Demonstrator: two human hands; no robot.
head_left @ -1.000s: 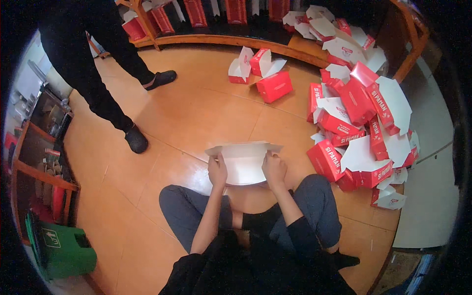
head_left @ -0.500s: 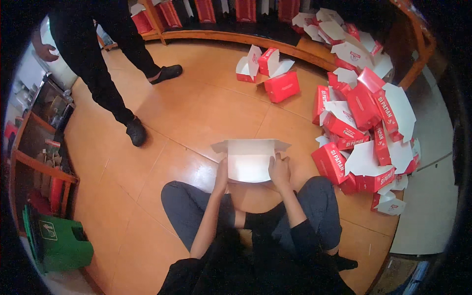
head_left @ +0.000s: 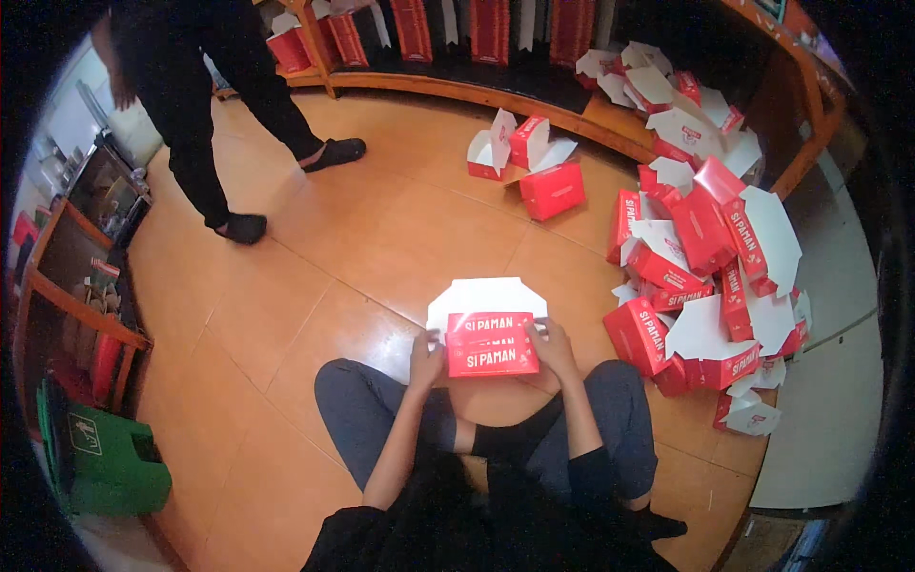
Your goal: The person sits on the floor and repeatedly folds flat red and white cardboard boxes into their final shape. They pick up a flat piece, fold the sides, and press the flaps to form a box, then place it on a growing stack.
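A red and white cardboard food box (head_left: 492,358), partly folded, is between my hands above the floor in front of my crossed legs. Its red printed panels face up, and a wide white flap (head_left: 486,292) with slanted corners spreads out on the far side. My left hand (head_left: 426,360) grips the left edge, fingers closed on the card. At the right edge my right hand (head_left: 555,349) has hold too, with its thumb near the red panel. The box's underside is hidden.
Red and white boxes (head_left: 701,229) form a heap on the right, and several more (head_left: 553,191) lie farther ahead. A wooden shelf (head_left: 457,91) runs along the back. Another person (head_left: 181,114) stands at the far left; a green bin (head_left: 105,458) is near left.
The box has turned from its plain white inside to its red printed side, with both hands still on it. The other person's nearer foot has shifted back and left.
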